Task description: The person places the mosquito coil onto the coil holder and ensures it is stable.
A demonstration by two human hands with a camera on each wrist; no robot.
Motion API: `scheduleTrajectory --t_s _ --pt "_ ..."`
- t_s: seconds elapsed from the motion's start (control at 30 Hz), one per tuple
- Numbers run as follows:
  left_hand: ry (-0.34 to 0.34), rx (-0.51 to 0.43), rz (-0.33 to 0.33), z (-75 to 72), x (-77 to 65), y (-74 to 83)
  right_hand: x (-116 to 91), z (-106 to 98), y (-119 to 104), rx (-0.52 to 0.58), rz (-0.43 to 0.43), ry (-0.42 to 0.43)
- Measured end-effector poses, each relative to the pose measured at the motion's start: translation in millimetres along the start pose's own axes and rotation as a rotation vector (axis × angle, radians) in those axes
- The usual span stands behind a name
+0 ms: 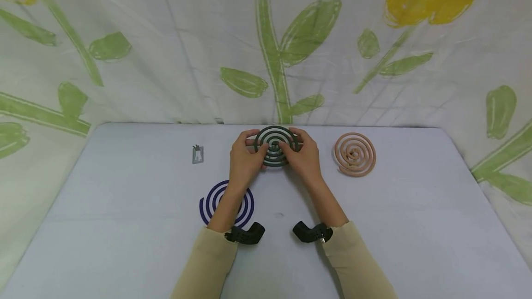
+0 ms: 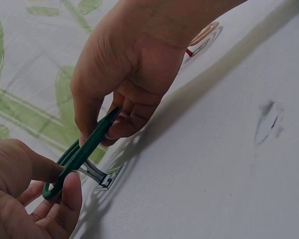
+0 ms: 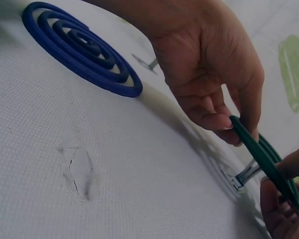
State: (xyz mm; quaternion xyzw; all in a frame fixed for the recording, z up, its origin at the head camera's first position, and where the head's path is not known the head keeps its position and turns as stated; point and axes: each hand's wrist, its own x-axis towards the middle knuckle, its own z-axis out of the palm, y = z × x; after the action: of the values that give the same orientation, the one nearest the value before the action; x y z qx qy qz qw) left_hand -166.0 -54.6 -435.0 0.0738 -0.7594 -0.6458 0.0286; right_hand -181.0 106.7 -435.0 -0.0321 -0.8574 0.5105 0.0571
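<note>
Both hands hold a dark green mosquito coil (image 1: 275, 144), tilted above the far part of the table. My left hand (image 1: 246, 158) pinches its left rim and my right hand (image 1: 305, 156) its right rim, thumbs on the near face close to the centre. Below the coil, in the left wrist view, a small metal coil stand (image 2: 92, 172) rests on the table, its upright reaching the coil's underside. Whether the upright is fixed in the coil I cannot tell. A blue mosquito coil (image 1: 206, 204) lies partly hidden under my left forearm.
On the white table (image 1: 395, 234), a brown mosquito coil (image 1: 355, 155) lies right of my hands. Another metal stand (image 1: 197, 154) is at the left. A worn mark (image 3: 79, 172) shows on the tabletop. Behind the far edge hangs a flower-patterned cloth (image 1: 187, 59).
</note>
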Motion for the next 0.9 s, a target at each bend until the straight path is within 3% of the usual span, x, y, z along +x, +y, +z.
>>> scheduleTrajectory --t_s 0.7,0.9 --pt "0.007 0.054 0.037 2.1 2.1 -3.0 1.0 -0.5 1.0 -0.048 -0.007 0.000" --pt "0.016 0.109 0.059 2.5 0.6 -2.1 0.3 0.9 2.8 -0.065 -0.101 0.037"
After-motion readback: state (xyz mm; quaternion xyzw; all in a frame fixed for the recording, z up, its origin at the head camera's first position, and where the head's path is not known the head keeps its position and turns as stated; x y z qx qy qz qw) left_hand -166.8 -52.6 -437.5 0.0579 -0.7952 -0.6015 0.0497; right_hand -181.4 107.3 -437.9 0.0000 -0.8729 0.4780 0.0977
